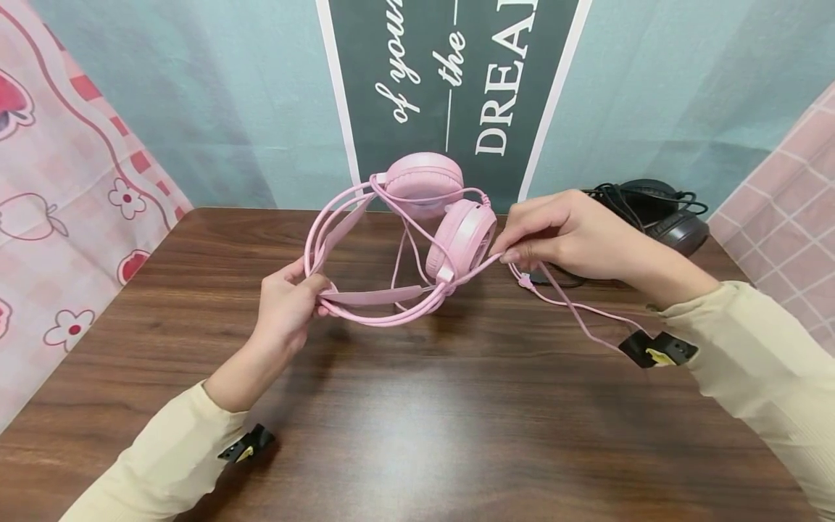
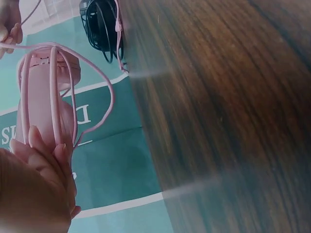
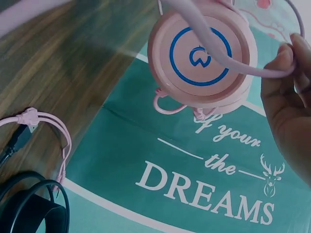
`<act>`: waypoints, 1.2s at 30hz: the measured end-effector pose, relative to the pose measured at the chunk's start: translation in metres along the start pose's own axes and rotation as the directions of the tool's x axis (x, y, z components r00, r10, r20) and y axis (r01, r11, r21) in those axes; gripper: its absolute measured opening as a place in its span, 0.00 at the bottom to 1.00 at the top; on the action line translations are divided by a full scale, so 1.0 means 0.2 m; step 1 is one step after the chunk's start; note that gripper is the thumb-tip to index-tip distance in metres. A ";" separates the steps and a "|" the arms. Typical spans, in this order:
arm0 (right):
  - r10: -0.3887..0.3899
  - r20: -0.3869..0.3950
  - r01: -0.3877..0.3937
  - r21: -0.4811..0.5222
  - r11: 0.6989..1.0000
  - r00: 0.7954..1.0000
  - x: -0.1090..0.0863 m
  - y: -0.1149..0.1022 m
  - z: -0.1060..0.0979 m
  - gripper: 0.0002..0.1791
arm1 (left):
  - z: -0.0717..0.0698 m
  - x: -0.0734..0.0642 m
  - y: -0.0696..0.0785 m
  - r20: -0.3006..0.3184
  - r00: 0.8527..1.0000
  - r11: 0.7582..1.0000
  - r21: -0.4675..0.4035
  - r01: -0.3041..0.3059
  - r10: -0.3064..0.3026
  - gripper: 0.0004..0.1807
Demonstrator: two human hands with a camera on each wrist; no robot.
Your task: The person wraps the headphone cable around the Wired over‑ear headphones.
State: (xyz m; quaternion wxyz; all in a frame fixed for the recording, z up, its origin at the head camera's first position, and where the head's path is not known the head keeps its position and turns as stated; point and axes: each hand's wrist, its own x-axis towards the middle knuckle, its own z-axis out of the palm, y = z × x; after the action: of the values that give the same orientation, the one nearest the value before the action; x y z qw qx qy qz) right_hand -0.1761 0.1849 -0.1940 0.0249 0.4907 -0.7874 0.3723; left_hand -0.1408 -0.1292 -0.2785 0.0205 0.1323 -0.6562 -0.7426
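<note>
Pink over-ear headphones (image 1: pixel 462 235) are held up above the wooden table, tilted on their side. My left hand (image 1: pixel 290 301) grips the headband at its top, fingers around the band and the thin outer hoops, as the left wrist view also shows. Beside the nearer ear cup, my right hand (image 1: pixel 564 235) pinches the pink cable (image 3: pixel 223 58) between thumb and fingertips. Cable loops run along the headband and hang below the cups. In the right wrist view an ear cup (image 3: pixel 201 56) shows a blue ring and logo on its outer face.
Black headphones (image 1: pixel 675 228) with a coiled black cable lie at the table's back right. Near them the pink cable's splitter (image 1: pixel 525 281) rests on the wooden table (image 1: pixel 404 435). Behind hangs a teal cloth (image 1: pixel 228 109) with white lettering. Patterned pink cloth borders the left side.
</note>
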 end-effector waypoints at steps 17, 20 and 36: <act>0.064 -0.162 -0.080 -0.098 0.992 0.985 0.00 0.06 -0.05 0.11 | 0.00 -0.05 -0.01 0.106 0.988 0.938 0.318 -0.138 0.110 0.31; 0.084 -0.172 -0.101 -0.093 0.991 0.981 -0.01 0.08 -0.05 0.11 | 0.00 -0.06 0.00 0.142 0.983 0.912 0.376 -0.162 0.116 0.31; 0.095 -0.066 -0.102 -0.103 0.989 0.993 -0.06 0.18 -0.05 0.10 | -0.02 -0.07 0.03 0.284 0.956 0.855 0.474 -0.208 0.074 0.30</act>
State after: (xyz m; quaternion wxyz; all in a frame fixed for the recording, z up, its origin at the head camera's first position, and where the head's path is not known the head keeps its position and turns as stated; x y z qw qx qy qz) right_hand -0.2018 0.2096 -0.2126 0.0565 0.4375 -0.8283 0.3455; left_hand -0.1270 -0.1307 -0.2709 -0.0445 -0.0127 -0.8308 -0.5547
